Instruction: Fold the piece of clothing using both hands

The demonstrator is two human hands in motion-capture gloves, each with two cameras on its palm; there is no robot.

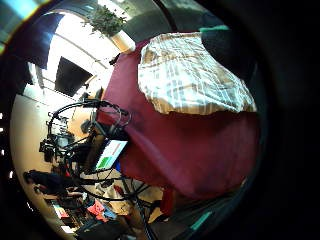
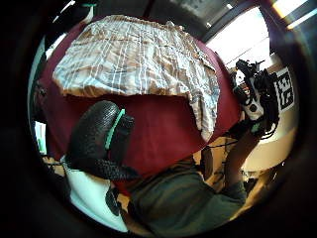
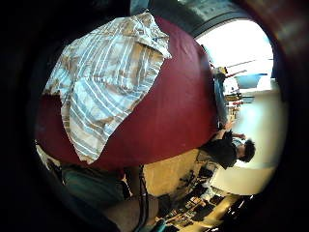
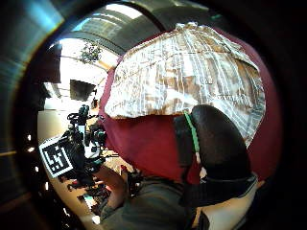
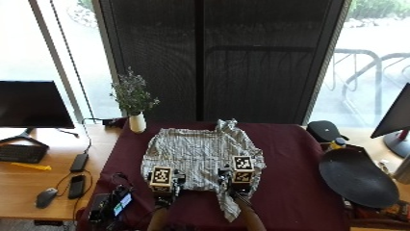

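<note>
Clothing, a striped white and grey shirt point(image 5: 200, 157), was seen spread flat on the maroon cloth point(image 5: 288, 163) covering the worktop, with one narrow part trailing off its near right corner toward the worktop's near edge. The left hand point(image 5: 162, 184) was held above the shirt's near left edge and the right hand point(image 5: 237, 179) above its near right edge. In the palm views the shirt was shown lying apart from both palms, and no cloth was seen pinched. One black-gloved digit point(image 2: 99, 141) of the left hand and one point(image 4: 213, 143) of the right were seen curled loosely over the maroon cloth just short of the shirt's near edge; the fingers were taken as released, gripping nothing. A white vase point(image 5: 137, 122) holding a sprig of small flowers point(image 5: 132, 94) was seen beyond the shirt's far left corner.
</note>
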